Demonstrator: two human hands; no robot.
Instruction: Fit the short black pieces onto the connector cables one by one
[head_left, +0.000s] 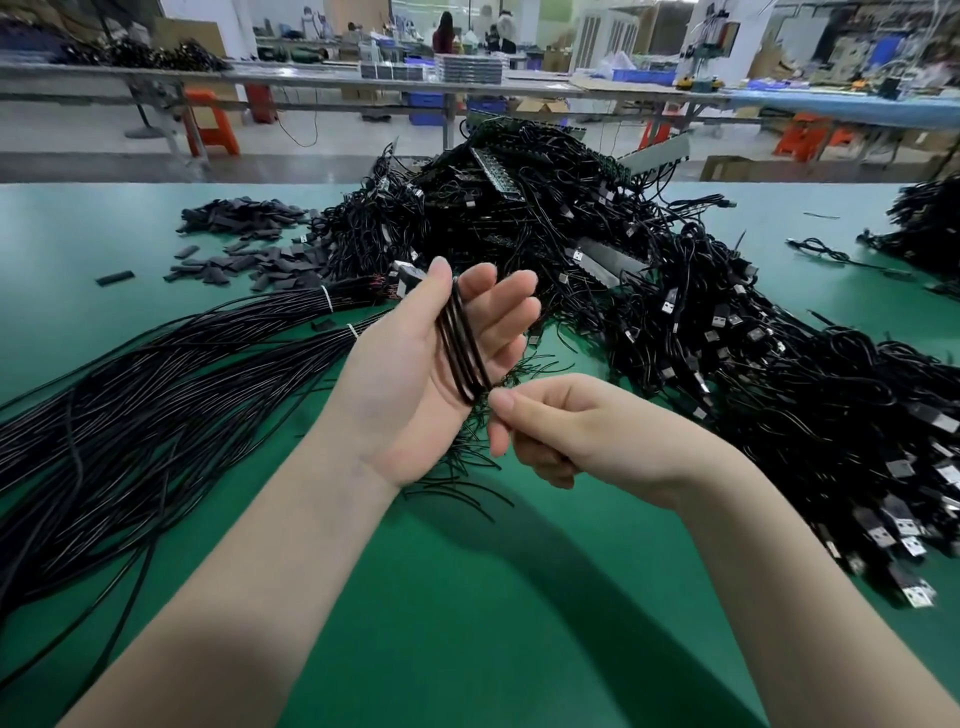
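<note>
Green matting (467, 623) covers the bench, with other benches and stools seen behind. At far left, tied cable bundles (156, 395) are spread across it, and short black pieces (244, 244) are scattered beyond them. Near the centre, the left hand (415, 374) is raised palm-up, its fingers loosely bent around a looped cable (464, 348) laid across them. Just beside it, the right hand (561, 431) is seen pinching thin wire ends (488, 410) at the loop's lower end. A tangled heap of connector cables (649, 291) is piled behind and to the right.
</note>
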